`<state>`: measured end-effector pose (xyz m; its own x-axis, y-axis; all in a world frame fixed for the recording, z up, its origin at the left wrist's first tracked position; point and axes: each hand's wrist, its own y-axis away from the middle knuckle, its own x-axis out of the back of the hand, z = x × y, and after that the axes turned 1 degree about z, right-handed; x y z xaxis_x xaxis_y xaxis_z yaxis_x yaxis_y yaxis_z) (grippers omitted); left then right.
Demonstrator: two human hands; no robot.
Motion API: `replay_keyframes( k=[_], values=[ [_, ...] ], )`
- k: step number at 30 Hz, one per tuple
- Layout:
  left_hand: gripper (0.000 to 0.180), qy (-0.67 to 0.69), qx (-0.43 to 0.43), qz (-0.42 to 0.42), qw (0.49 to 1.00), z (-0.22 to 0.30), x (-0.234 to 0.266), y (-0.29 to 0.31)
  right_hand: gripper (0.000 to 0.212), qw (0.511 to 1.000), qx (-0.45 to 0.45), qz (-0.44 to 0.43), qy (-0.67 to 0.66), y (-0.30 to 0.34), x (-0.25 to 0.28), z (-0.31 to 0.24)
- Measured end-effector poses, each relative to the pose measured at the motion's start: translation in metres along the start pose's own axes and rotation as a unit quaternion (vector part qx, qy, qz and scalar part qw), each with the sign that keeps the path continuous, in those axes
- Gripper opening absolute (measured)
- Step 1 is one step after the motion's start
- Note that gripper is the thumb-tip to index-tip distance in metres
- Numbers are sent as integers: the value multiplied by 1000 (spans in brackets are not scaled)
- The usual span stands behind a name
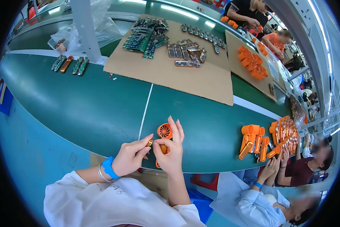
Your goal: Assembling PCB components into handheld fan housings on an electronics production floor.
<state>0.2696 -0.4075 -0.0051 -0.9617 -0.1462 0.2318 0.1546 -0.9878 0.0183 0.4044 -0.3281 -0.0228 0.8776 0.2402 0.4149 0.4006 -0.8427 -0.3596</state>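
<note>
**Two hands at a small orange fan, conveyor edge**

Head view: right hand [170, 151] closed around the orange handheld fan [164, 132], held over the near edge of the green belt [83, 109]; left hand [131, 157] pinching a small brass-coloured part [150, 143] against the handle; a loosened pinch would likely drop the part; clear plastic bag [60, 39] holding small dark pieces; cardboard sheet [170, 75] carrying circuit boards [143, 38].
</note>
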Motion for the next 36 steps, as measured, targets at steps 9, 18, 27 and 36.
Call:
replay_keyframes(
  k=[9, 18, 27, 36],
  values=[
    [42, 256, 97, -72, 959, -15, 2, -26, 4, 991, 9, 47, 125, -8, 10, -3],
    [43, 299, 132, -61, 943, -10, 5, -12, 4, 992, 3, 36, 120, -5, 6, -10],
    [41, 59, -34, -35, 997, -14, 4, -12, 6, 996, 19, 7, 91, -10, 11, -3],
    [41, 28, -34, -24, 999, -15, 2, -13, 7, 999, 21, 26, 5, -8, 1, 5]
  ],
)
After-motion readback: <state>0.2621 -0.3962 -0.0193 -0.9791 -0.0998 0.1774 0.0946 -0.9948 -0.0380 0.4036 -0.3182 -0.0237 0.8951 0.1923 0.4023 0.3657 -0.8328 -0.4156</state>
